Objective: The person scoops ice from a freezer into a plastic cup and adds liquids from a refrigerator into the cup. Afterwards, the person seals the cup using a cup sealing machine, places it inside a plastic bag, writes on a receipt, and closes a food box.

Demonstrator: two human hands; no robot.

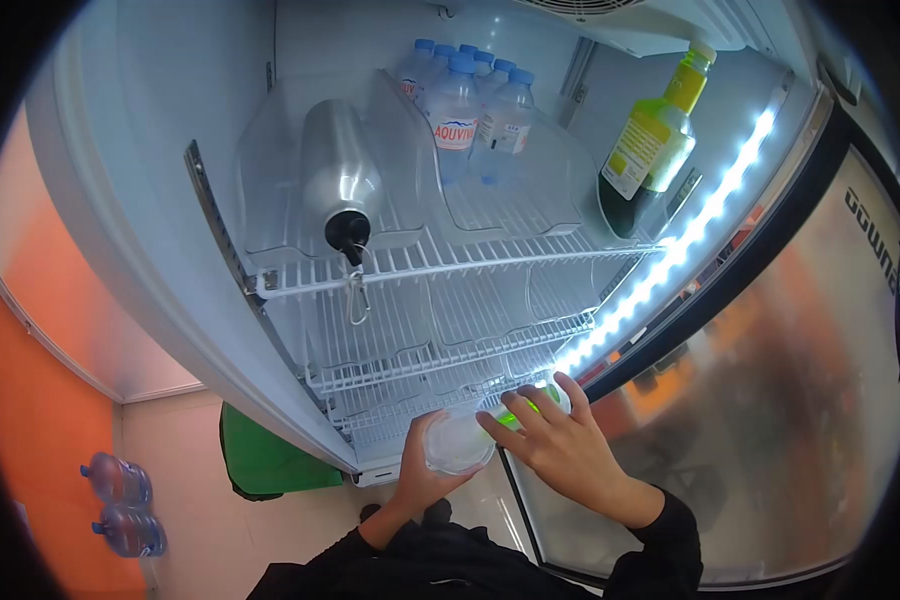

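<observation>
My left hand is closed around a whitish, translucent round container, with the thumb along its side. My right hand curls its fingers over a slim, bright green and white bottle-like thing that points up and to the right. The two things meet or overlap between my hands, and I cannot tell whether they are one piece. Both hands are in front of the lower shelves of an open drinks fridge.
On the upper shelf are a silver metal bottle with a carabiner, several water bottles and a yellow-green bottle. The glass door stands open at right. A green bin and large water jugs are at left.
</observation>
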